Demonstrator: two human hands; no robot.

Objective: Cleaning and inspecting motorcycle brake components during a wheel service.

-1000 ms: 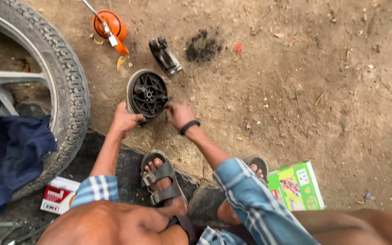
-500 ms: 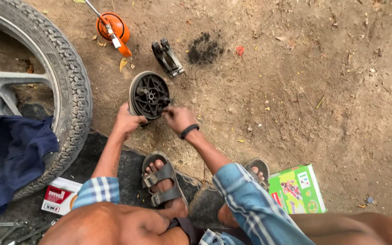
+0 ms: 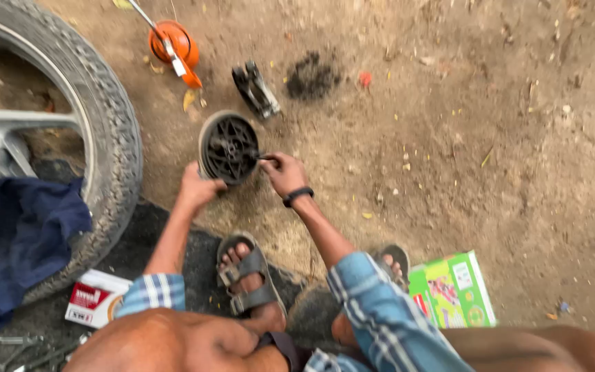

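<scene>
From the head camera, looking down at bare dirt ground (image 3: 449, 172), a round black drum part (image 3: 227, 147) with a spoked inner face stands on its edge in the dirt, and everything else can be placed from it. The left hand (image 3: 199, 187) sits at its lower left rim, fingers curled around the edge and holding it upright. The right hand (image 3: 284, 172), with a dark band at the wrist, is just right of the drum part, its fingers pinched narrow on a thin dark tool (image 3: 264, 158) whose tip reaches toward the spoked face; what the tool is cannot be told. Above and to the right of the drum part lies a small black metal piece (image 3: 256, 89), and farther right of that a dark patch (image 3: 311, 76) in the soil. Above left is an orange oil can (image 3: 173, 45). Left of the drum part stands a motorcycle tyre (image 3: 105, 138) with a blue cloth (image 3: 22, 234) draped by it. Below the drum part a sandalled foot (image 3: 249, 282) rests on a black mat; a red and white box (image 3: 94, 297) lies lower left, a green box (image 3: 452, 289) lower right.
</scene>
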